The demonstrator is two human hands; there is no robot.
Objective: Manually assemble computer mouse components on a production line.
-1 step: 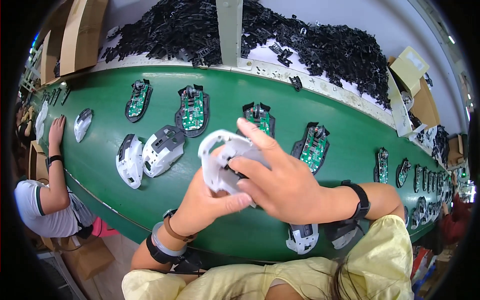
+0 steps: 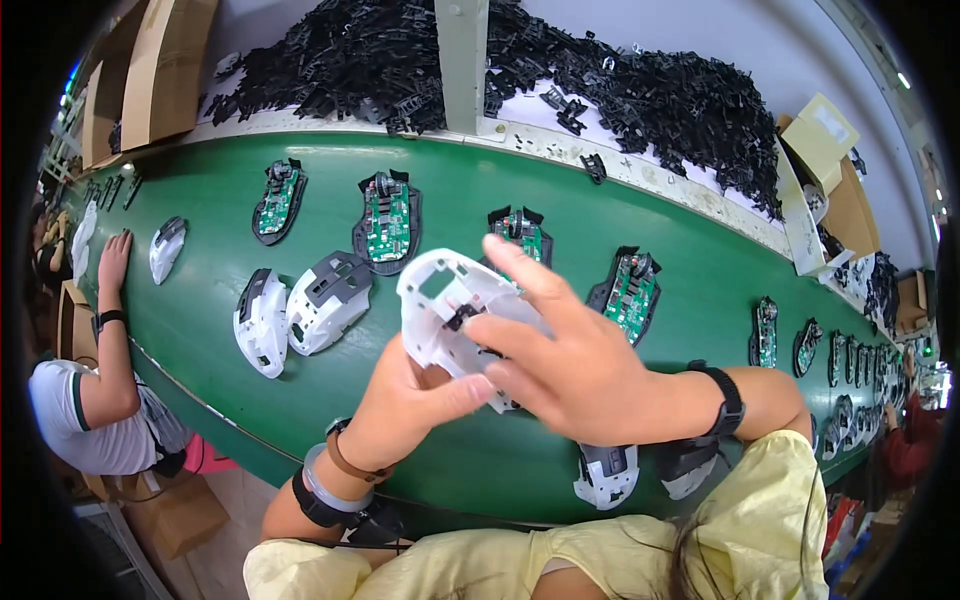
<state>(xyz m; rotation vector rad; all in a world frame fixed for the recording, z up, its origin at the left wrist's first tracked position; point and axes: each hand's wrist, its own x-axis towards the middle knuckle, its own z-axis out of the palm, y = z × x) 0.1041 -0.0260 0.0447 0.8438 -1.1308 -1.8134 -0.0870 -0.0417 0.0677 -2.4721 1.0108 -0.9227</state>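
Green worktop (image 2: 190, 325) spans the head view. Above it, a white shell (image 2: 428, 326), curved, hollow, with cut-outs, sits between left hand (image 2: 400, 395), gripping its near edge, and right hand (image 2: 575, 370), bent toward the black part (image 2: 461, 316) inside, grip unclear.

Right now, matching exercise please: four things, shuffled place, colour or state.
1. Shell
2. Black parts
3. Table
4. Wearer's sleeve

A. Green
B. Heaped beyond the table's far edge
C. Pale yellow
D. In left hand, with right hand at it

Pairs: 1-D, 2-B, 3-A, 4-C
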